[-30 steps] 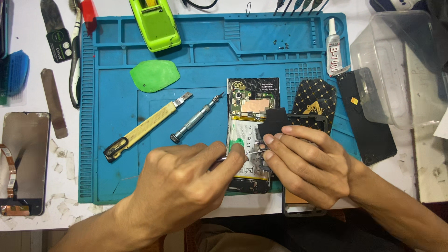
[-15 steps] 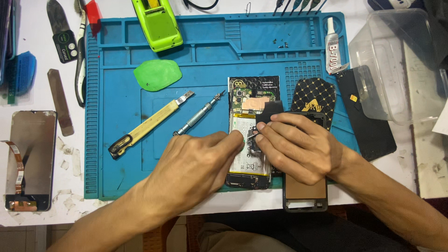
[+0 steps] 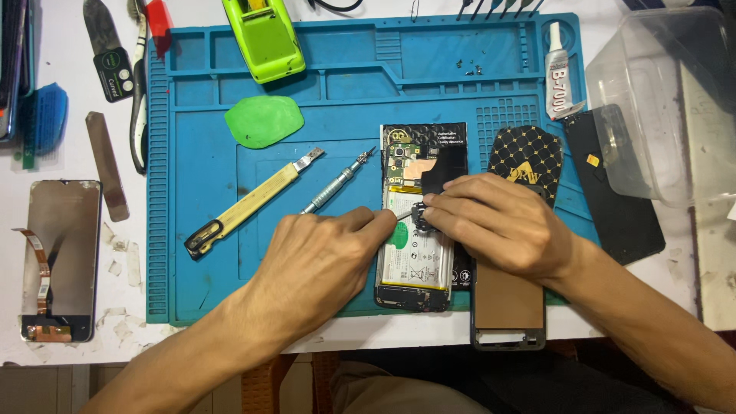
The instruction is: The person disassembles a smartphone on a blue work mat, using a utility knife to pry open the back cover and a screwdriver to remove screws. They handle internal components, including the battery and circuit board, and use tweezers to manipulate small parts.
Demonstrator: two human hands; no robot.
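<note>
Hands meet over an opened smartphone [image 3: 414,253] lying face down near the front edge of our blue repair mat [image 3: 199,207], its circuit board and white battery exposed. Our left hand [image 3: 318,261] rests on the mat just left of the phone, fingers pinched on a thin metal tool whose tip reaches toward the phone's middle — too little of it shows to name it. Our right hand [image 3: 498,222] lies across the phone's right side, fingertips closed on a small black part [image 3: 423,215] over the battery's upper edge, just below a black flap [image 3: 445,170] lifted off the board.

Left of the phone lie a precision screwdriver [image 3: 337,182] and a yellow-handled pry tool [image 3: 249,201], both aslant, with a green pick [image 3: 263,120] above them. A phone frame [image 3: 507,307] sits under our right wrist, overhanging the mat's edge. On the white bench [image 3: 54,69] to the left lies a detached screen [image 3: 60,257] — its flex cable trailing — and at the far right a clear plastic box [image 3: 659,100], beside a glue tube [image 3: 557,65].
</note>
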